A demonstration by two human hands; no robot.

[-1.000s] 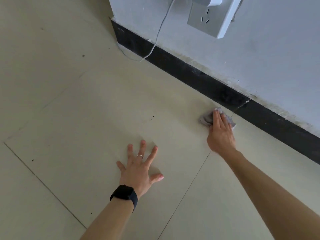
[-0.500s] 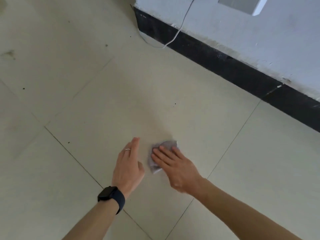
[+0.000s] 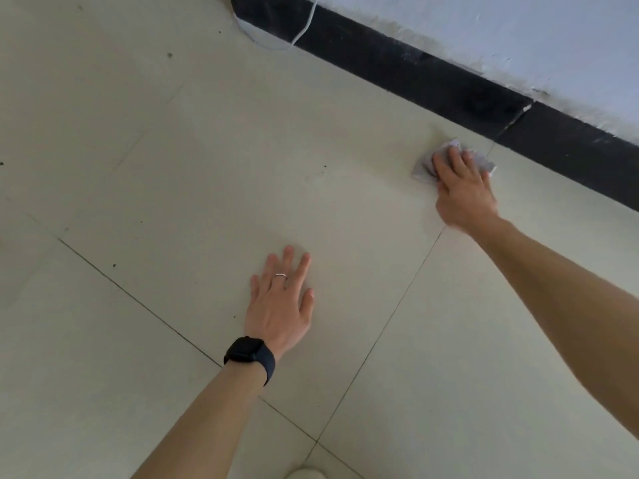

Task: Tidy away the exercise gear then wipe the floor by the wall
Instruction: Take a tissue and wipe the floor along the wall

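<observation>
Hands lie flat, the left hand [image 3: 281, 300] spread on the floor [image 3: 173, 167] as a prop, the right hand [image 3: 463, 191] pressing straight fingers [image 3: 453, 160] on the grey cloth [image 3: 422, 170] just beside the black skirting [image 3: 415, 74]; press evenly and sweep along it, clear of the white cable [image 3: 305, 27]

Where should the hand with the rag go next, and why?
Probably sweep the right hand leftward along the black skirting, pressing the grey cloth flat. The cloth lies just short of the skirting, and dark specks dot the floor tile to its left. The left hand rests flat on that tile.
</observation>
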